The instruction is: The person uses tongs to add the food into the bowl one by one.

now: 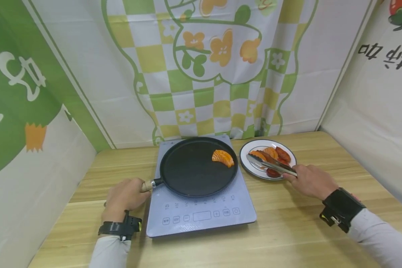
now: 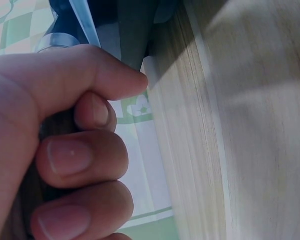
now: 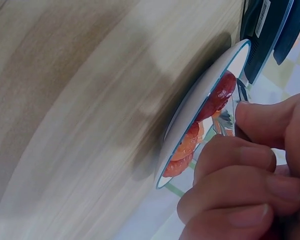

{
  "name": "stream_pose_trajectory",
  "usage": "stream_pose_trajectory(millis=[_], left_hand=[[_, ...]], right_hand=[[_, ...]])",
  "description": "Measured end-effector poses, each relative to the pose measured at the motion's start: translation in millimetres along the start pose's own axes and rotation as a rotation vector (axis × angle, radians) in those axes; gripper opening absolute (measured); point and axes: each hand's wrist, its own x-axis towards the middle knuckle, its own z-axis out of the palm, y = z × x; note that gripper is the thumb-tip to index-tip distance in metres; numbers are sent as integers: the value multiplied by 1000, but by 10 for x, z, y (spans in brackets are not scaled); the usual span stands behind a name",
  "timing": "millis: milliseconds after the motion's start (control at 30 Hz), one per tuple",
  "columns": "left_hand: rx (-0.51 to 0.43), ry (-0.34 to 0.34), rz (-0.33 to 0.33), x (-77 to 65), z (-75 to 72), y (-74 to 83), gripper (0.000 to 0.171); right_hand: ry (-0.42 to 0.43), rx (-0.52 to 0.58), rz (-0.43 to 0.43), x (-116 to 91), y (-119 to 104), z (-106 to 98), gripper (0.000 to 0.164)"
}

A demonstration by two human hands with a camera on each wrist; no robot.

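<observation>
My left hand (image 1: 126, 197) grips the wooden handle (image 1: 147, 185) of a flat black frying pan (image 1: 194, 167). One orange salmon slice (image 1: 223, 158) with white stripes lies at the pan's right side. In my right hand (image 1: 313, 181) is a pair of metal tongs (image 1: 274, 166), held between thumb and fingers, with tips over a white plate (image 1: 249, 166). On that plate lie orange salmon slices (image 1: 270, 152) and dark red sausage-like pieces (image 1: 283, 154). The right wrist view shows the plate (image 3: 187, 135) from its edge, the fingers curled beside it.
Under the pan is a grey induction cooker (image 1: 201, 223) with touch buttons along its front. Everything stands on a wooden table (image 1: 288, 234). Patterned cloth (image 1: 207, 93) hangs behind, with further cloth walls at left and right.
</observation>
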Motion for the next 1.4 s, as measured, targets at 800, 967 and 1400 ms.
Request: stream_pose_trajectory(millis=[800, 967, 1400], left_hand=[[-3, -1, -4, 10, -4, 6, 34], [-5, 1, -2, 9, -3, 8, 33], [-6, 0, 0, -11, -14, 19, 33]], right_hand=[[-6, 34, -3, 10, 8, -42, 40], [-15, 36, 3, 16, 6, -52, 40], [-15, 28, 4, 12, -12, -28, 39]])
